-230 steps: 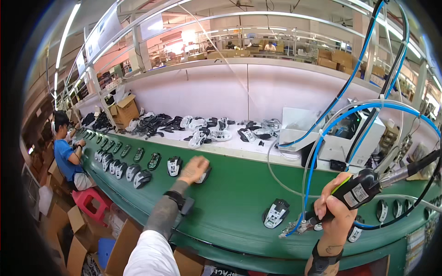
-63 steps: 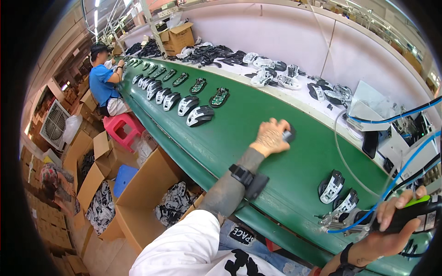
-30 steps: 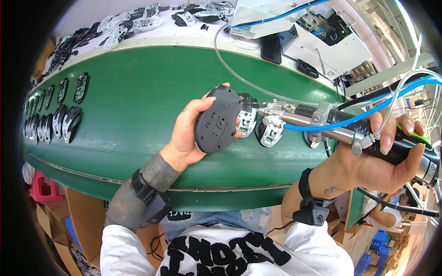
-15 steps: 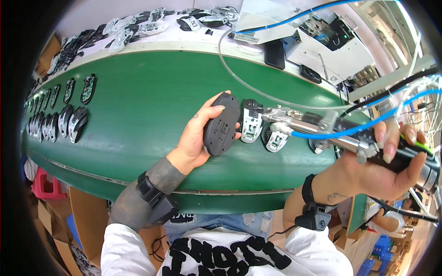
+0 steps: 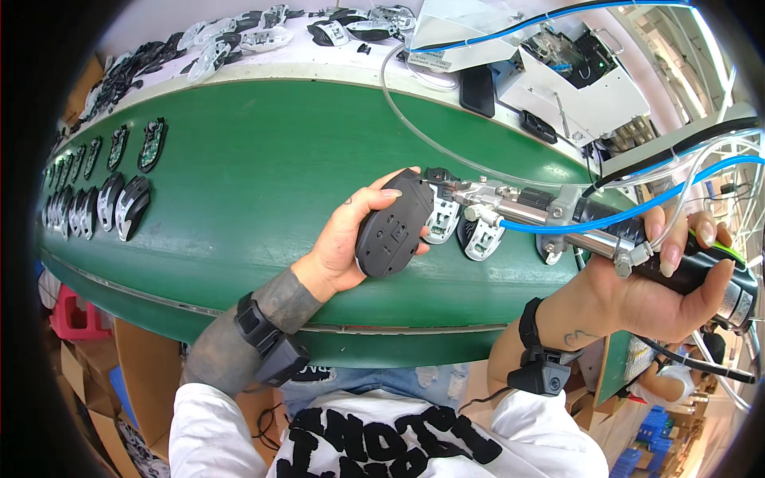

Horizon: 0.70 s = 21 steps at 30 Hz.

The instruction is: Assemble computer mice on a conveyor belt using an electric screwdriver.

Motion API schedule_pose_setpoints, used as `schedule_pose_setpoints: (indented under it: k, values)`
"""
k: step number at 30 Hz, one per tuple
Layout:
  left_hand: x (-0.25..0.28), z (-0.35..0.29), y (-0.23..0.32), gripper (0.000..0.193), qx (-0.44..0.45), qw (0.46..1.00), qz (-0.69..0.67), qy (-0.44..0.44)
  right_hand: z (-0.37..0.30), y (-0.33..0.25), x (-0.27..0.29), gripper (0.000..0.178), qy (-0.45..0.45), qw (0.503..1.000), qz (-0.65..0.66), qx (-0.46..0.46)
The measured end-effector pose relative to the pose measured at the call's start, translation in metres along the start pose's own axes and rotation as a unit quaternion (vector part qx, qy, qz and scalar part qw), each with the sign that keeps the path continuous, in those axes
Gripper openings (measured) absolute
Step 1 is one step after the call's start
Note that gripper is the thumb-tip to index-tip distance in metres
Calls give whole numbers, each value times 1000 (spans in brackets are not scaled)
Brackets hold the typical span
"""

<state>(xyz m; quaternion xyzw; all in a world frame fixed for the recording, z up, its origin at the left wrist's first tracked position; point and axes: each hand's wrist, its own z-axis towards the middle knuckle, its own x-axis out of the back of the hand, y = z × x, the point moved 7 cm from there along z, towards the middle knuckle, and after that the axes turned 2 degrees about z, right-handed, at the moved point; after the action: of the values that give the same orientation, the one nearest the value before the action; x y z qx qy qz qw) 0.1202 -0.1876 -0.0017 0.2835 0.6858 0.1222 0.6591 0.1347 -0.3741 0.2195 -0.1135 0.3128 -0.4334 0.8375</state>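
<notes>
One blk mouse (image 5: 392, 229) gripped by L fingers (image 5: 389, 193), driver (image 5: 603, 243) by R fingers (image 5: 672, 259), grey pcs (image 5: 142, 458) in ctn (image 5: 103, 434)

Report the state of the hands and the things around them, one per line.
Left hand, closed around a black mouse.
Black mouse, tilted, underside toward the camera.
Right hand, holding a handheld tool.
Handheld tool, tip by the mouse, contact unclear.
Circuit boards, uncased, lined up on the green belt.
White mouse parts, lying with compartments exposed.
</notes>
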Motion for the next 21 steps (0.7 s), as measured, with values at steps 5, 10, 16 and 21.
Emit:
schedule_pose_setpoints:
  k: [5,10,16,21]
  values:
    - [-2,-3,1,56,-1,1000,-11,7,-2,1,-1,23,-1,1000,13,1]
    - [-5,-4,1,56,25,999,-15,-19,-1,-1,5,31,-46,997,59,-11]
    - [-2,-2,12,54,-32,997,68,17,-1,-4,1,33,-67,995,70,-12]
    - [34,-4,49,50,-153,976,52,147,-1,-15,-4,34,-92,990,101,-31]
